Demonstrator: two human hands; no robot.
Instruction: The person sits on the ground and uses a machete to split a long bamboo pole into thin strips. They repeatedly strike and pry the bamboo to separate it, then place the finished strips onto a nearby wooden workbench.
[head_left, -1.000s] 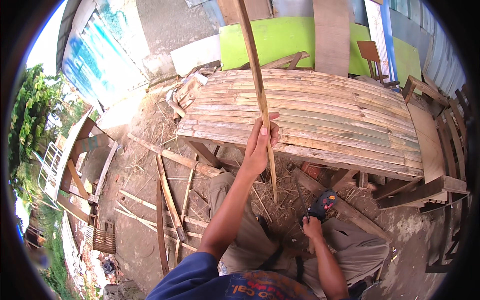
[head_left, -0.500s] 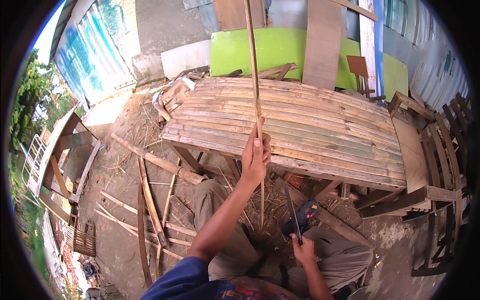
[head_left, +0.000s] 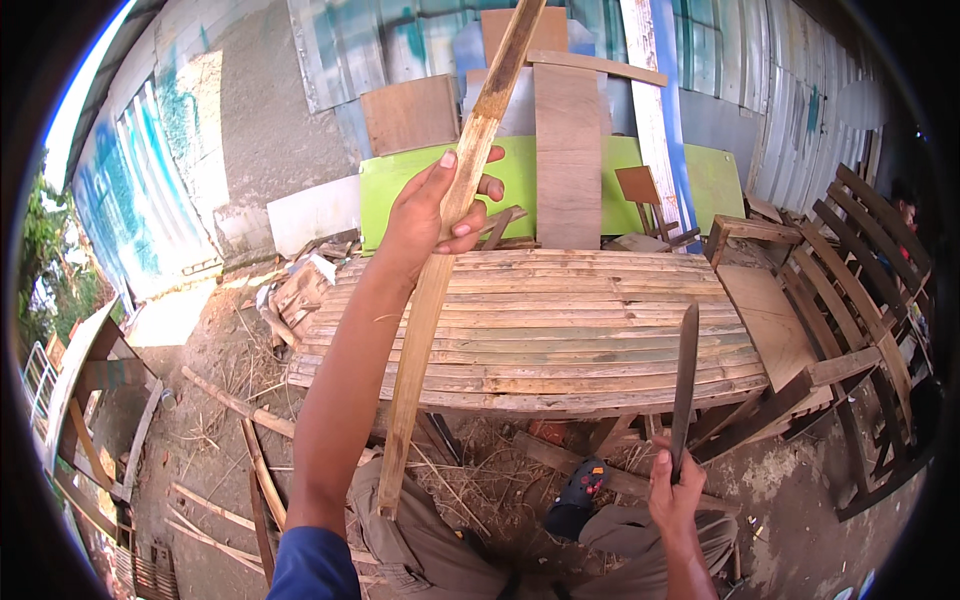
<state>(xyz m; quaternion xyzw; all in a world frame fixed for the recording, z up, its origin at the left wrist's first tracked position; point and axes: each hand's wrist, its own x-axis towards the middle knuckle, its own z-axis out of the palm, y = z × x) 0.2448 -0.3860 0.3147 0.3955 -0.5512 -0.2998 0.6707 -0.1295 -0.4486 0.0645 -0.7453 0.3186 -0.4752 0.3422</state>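
Note:
My left hand (head_left: pixel 440 205) is closed around a long bamboo strip (head_left: pixel 412 345), with the fingers curled at its edge. The strip slants from above my lap up past the top of the picture, and its broad pale face shows. Its upper part is darker. In my right hand (head_left: pixel 676 492), low on the right, is the handle of a long dark-bladed knife (head_left: pixel 684 375). The blade points upward, in front of the bamboo-slat table (head_left: pixel 560 345), and stands well apart from the strip.
Bamboo poles and split strips (head_left: pixel 215 508) lie on the dirt floor at left. A wooden slatted bench (head_left: pixel 850 300) stands at right, near a partly visible person (head_left: pixel 906 208). Behind the table, green panels (head_left: pixel 400 205) and boards lean against the wall. My shod foot (head_left: pixel 580 497) rests below the table.
My left hand has risen and moved left, and the strip now slants with its broad face showing. My right hand has lifted the knife rightward and upward. The view has tilted up.

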